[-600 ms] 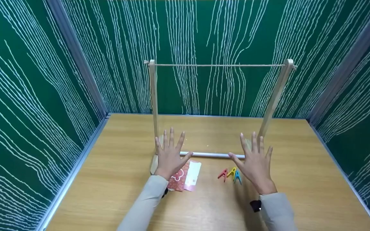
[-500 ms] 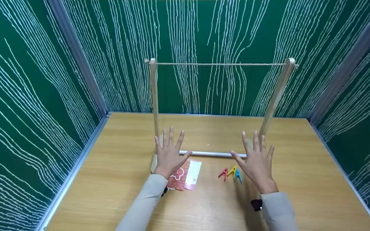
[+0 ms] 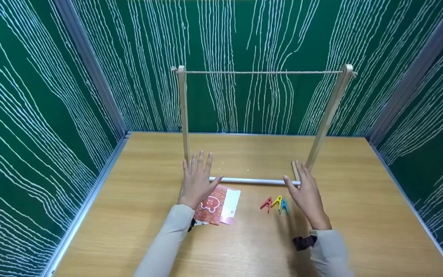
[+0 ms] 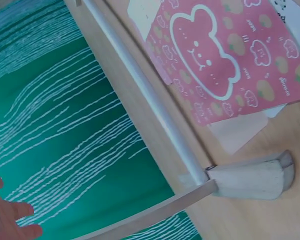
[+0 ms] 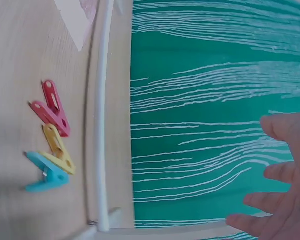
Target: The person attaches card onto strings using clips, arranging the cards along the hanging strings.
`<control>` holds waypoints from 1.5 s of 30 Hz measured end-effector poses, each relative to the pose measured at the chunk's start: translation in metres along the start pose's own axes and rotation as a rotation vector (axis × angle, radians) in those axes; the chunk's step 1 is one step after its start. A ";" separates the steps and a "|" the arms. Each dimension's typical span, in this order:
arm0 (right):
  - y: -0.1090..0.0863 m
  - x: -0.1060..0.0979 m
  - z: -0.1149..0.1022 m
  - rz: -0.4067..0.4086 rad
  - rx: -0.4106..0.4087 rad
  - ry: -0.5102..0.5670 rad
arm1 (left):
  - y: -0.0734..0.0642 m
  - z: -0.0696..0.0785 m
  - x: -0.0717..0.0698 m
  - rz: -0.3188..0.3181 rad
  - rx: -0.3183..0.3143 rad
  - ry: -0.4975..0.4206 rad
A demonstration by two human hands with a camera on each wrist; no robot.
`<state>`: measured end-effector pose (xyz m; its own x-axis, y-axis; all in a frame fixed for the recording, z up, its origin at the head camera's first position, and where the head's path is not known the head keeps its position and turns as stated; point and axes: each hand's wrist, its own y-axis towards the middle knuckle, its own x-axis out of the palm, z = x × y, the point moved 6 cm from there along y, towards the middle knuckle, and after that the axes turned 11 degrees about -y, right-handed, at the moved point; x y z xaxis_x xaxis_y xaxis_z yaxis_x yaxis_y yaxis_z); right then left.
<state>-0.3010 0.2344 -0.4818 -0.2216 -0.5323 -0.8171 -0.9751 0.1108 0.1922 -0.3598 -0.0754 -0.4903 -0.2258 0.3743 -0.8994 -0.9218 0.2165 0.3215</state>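
My left hand (image 3: 197,182) is raised with straight fingers over the left foot of a wooden frame, holding nothing. My right hand (image 3: 307,193) hovers the same way by the frame's right side, thumb apart from the fingers. Between two wooden posts (image 3: 328,111) a cord (image 3: 260,72) is strung at the top, and a white rod (image 3: 254,180) joins them low down. Under and beside the left hand lie pink bear-print cards or papers (image 4: 205,55). A red clothespin (image 5: 51,110), a yellow clothespin (image 5: 58,149) and a blue clothespin (image 5: 47,172) lie left of the right hand.
The wooden table (image 3: 244,250) is bounded by green panels (image 3: 260,34) with white wavy lines at the back and both sides. Grey metal uprights (image 3: 90,65) stand in the back corners. A few tiny specks lie behind the rod.
The left hand has shifted slightly left, uncovering more of the bear print. The right hand has turned and its fingers have drawn closer together. The view has tilted a little.
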 end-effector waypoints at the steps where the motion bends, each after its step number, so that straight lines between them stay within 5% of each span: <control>1: 0.000 0.001 0.003 -0.005 0.013 0.041 | 0.000 -0.001 0.001 -0.011 -0.007 -0.029; 7: -0.003 0.012 0.021 -0.014 0.101 0.249 | -0.002 -0.015 0.015 -0.105 -0.024 -0.220; 19: -0.021 0.059 0.060 -0.120 0.302 0.382 | -0.009 -0.042 0.054 -0.229 -0.190 -0.459; 31: -0.036 0.092 0.072 -0.135 0.331 0.415 | -0.023 -0.063 0.079 -0.281 -0.398 -0.524; 40: -0.034 0.099 0.076 -0.179 0.319 0.359 | -0.021 -0.062 0.079 -0.270 -0.375 -0.429; 45: -0.037 0.106 0.076 -0.190 0.316 0.304 | -0.023 -0.064 0.082 -0.308 -0.444 -0.427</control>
<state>-0.2897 0.2376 -0.6165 -0.0716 -0.7839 -0.6167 -0.9641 0.2128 -0.1586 -0.3773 -0.1068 -0.5906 0.1267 0.6971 -0.7057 -0.9864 0.0137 -0.1635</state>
